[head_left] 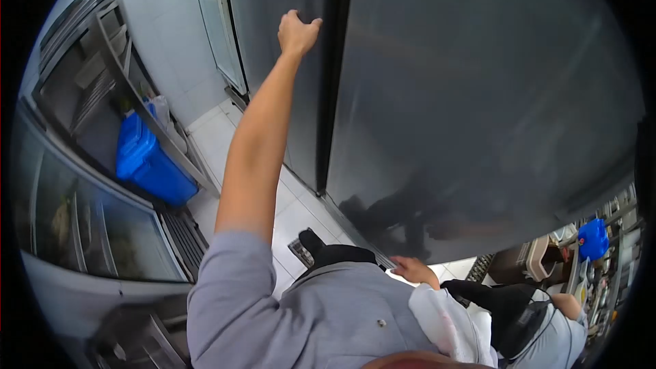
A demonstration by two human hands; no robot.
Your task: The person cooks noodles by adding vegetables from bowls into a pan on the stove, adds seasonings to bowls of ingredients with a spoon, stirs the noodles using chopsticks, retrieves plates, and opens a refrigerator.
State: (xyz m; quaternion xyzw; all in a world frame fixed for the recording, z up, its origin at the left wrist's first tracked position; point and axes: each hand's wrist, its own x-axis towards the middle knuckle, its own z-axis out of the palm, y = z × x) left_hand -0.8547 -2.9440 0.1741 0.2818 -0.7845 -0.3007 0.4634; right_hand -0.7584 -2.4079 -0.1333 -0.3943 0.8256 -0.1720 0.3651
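My left arm reaches forward, and my left hand is against a grey metal door panel. Its fingers are curled and the thumb is out to the side; what they hold, if anything, is hidden. To the right of this hand runs a dark vertical gap, with a large grey metal door beyond it. My right hand is low near my waist, fingers loosely extended beside the foot of the large door. A white cloth hangs near my right arm.
A blue lidded bin sits under a metal rack on the left. Below it is a glass-fronted cabinet. At right, another person stands near a brown bin, a blue container and crowded shelves. White floor tiles show underfoot.
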